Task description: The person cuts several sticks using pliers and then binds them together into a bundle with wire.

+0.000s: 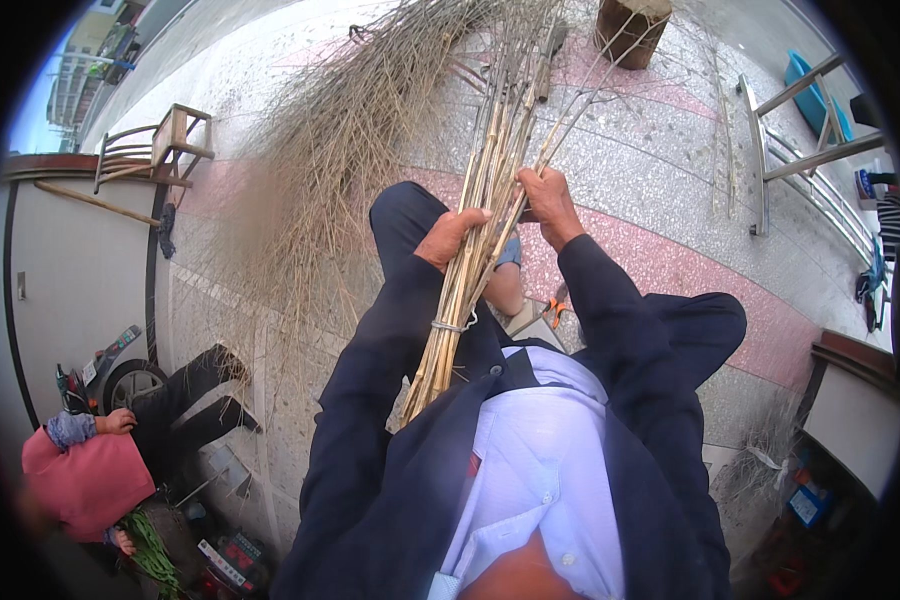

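Across my lap slants a bundle of dry, jointed stalks (461,289), possibly thin bamboo. A loop of wire (450,327) binds its lower end, and thin branches spread from its upper end. My left hand (450,237) grips the bundle from the left, thumb lying over the stalks. On the right side, a little higher, my right hand (550,204) is closed around some of the stalks; its fingertips are partly hidden. An orange-handled hand tool (556,304) lies on the floor by my right forearm, its jaws hard to make out.
A large heap of dry brushwood (330,142) covers the floor ahead to the left. Beyond my hands stands a wooden stump (630,34). A metal frame (765,165) is at right, a small wooden chair (169,142) at left. A person in pink (90,472) sits at lower left.
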Action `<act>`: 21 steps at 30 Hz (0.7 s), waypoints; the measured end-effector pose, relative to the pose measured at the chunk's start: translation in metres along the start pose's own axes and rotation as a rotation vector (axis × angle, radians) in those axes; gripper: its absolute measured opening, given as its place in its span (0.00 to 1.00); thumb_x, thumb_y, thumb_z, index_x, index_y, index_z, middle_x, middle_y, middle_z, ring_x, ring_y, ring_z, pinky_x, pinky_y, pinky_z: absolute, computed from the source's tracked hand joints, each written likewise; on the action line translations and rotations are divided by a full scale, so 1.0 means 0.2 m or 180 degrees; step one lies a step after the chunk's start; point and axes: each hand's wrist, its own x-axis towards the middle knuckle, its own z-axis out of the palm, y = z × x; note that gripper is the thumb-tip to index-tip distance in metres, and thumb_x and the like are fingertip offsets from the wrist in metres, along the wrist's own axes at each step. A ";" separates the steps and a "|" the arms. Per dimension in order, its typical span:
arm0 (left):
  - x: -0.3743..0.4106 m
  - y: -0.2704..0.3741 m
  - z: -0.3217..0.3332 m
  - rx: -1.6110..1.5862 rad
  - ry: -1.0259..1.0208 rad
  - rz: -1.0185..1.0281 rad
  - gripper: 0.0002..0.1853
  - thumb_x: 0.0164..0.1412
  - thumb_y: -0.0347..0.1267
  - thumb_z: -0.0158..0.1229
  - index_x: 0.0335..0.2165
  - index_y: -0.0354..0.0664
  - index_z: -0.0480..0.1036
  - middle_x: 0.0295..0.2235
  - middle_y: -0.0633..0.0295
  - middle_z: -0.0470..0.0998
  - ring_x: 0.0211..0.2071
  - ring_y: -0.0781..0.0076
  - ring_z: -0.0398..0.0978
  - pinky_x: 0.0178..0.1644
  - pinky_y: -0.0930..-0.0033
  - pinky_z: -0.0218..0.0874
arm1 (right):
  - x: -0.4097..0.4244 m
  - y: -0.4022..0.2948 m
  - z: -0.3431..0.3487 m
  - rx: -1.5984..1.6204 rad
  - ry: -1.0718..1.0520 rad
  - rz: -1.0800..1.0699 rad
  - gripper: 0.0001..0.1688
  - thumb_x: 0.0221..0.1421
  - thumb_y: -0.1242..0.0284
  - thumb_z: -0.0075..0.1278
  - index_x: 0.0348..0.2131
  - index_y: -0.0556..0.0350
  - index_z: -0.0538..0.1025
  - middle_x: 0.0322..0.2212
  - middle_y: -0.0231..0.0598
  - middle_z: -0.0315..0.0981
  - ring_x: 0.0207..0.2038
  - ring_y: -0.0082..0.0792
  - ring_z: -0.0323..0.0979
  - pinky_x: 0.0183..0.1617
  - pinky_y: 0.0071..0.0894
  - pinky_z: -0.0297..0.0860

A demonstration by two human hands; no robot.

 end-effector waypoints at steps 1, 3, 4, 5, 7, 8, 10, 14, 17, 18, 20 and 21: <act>-0.01 0.00 0.01 -0.0049 -0.0036 0.0017 0.19 0.64 0.36 0.57 0.45 0.29 0.76 0.29 0.54 0.83 0.24 0.67 0.81 0.27 0.66 0.76 | -0.01 0.00 0.01 0.0094 0.0032 0.0130 0.17 0.58 0.66 0.49 0.30 0.65 0.77 0.24 0.38 0.75 0.23 0.31 0.75 0.24 0.34 0.72; -0.03 0.00 0.03 -0.0458 -0.0093 -0.0145 0.19 0.64 0.35 0.56 0.46 0.30 0.76 0.29 0.55 0.83 0.24 0.68 0.82 0.27 0.68 0.76 | 0.02 0.04 0.01 0.0207 -0.0060 0.0042 0.14 0.60 0.65 0.52 0.33 0.59 0.74 0.23 0.32 0.73 0.21 0.27 0.75 0.23 0.31 0.74; -0.02 -0.01 0.02 -0.0502 -0.0093 -0.0210 0.19 0.64 0.35 0.56 0.47 0.30 0.76 0.29 0.55 0.83 0.24 0.68 0.82 0.27 0.68 0.76 | 0.00 0.02 0.01 0.0239 -0.0071 -0.0012 0.13 0.59 0.66 0.53 0.31 0.59 0.74 0.22 0.32 0.73 0.21 0.27 0.75 0.23 0.31 0.74; -0.02 0.00 0.01 -0.0545 -0.0090 -0.0275 0.19 0.64 0.35 0.57 0.47 0.30 0.75 0.29 0.55 0.83 0.24 0.68 0.82 0.27 0.69 0.76 | -0.02 0.01 0.03 0.0273 -0.0085 -0.0064 0.12 0.58 0.66 0.54 0.29 0.59 0.74 0.22 0.31 0.73 0.21 0.26 0.74 0.24 0.30 0.73; -0.02 0.01 0.02 -0.0544 -0.0136 -0.0231 0.20 0.65 0.34 0.55 0.49 0.29 0.74 0.30 0.54 0.83 0.25 0.67 0.82 0.28 0.67 0.77 | -0.01 0.03 0.03 0.0094 -0.0123 -0.0163 0.14 0.59 0.65 0.57 0.28 0.58 0.74 0.23 0.30 0.72 0.22 0.25 0.73 0.27 0.28 0.73; -0.01 0.02 0.01 -0.0577 -0.0183 -0.0216 0.21 0.65 0.34 0.54 0.50 0.29 0.74 0.31 0.53 0.83 0.26 0.66 0.82 0.28 0.67 0.77 | 0.00 0.06 0.03 0.0067 -0.0111 -0.0278 0.16 0.60 0.63 0.57 0.31 0.58 0.75 0.24 0.30 0.72 0.22 0.24 0.73 0.27 0.28 0.73; -0.01 0.02 -0.02 -0.0679 -0.0254 -0.0175 0.23 0.66 0.34 0.52 0.54 0.27 0.71 0.33 0.50 0.83 0.27 0.64 0.83 0.30 0.65 0.78 | -0.12 0.00 0.07 0.0185 -0.0132 -0.0232 0.22 0.64 0.57 0.56 0.41 0.60 0.74 0.26 0.31 0.73 0.23 0.23 0.73 0.28 0.24 0.73; 0.05 0.09 -0.09 -0.0877 -0.0666 -0.0528 0.18 0.64 0.39 0.59 0.40 0.31 0.76 0.27 0.50 0.82 0.22 0.62 0.82 0.25 0.62 0.78 | -0.14 0.25 -0.26 0.0436 -0.0596 0.0469 0.25 0.68 0.54 0.52 0.43 0.60 0.74 0.24 0.33 0.74 0.22 0.22 0.73 0.26 0.22 0.73; 0.09 0.05 -0.16 -0.0739 -0.0390 -0.0352 0.20 0.65 0.40 0.58 0.40 0.29 0.76 0.25 0.49 0.82 0.22 0.61 0.82 0.24 0.62 0.78 | -0.07 0.72 -0.51 -0.1136 -0.0203 0.0927 0.15 0.65 0.64 0.53 0.34 0.60 0.75 0.23 0.34 0.74 0.21 0.22 0.73 0.23 0.23 0.71; 0.09 0.06 -0.17 -0.0856 -0.0593 -0.0559 0.19 0.65 0.39 0.57 0.41 0.29 0.76 0.25 0.48 0.82 0.22 0.61 0.82 0.24 0.62 0.78 | -0.09 0.78 -0.55 -0.1096 -0.0231 0.1072 0.14 0.64 0.65 0.53 0.32 0.59 0.75 0.23 0.34 0.74 0.21 0.22 0.73 0.23 0.23 0.71; 0.10 0.03 -0.16 -0.0920 -0.0342 -0.0504 0.19 0.65 0.38 0.56 0.41 0.28 0.76 0.25 0.48 0.82 0.21 0.60 0.82 0.23 0.61 0.79 | -0.16 0.90 -0.63 -0.1002 -0.0267 0.1356 0.12 0.63 0.68 0.53 0.29 0.59 0.75 0.22 0.34 0.74 0.20 0.23 0.73 0.23 0.24 0.71; 0.08 0.02 -0.16 -0.0951 -0.0175 -0.0482 0.19 0.65 0.38 0.56 0.42 0.28 0.76 0.25 0.48 0.82 0.21 0.60 0.82 0.23 0.60 0.79 | -0.19 0.93 -0.63 -0.0901 -0.0297 0.1338 0.12 0.63 0.69 0.53 0.28 0.59 0.75 0.22 0.33 0.73 0.20 0.23 0.72 0.23 0.24 0.71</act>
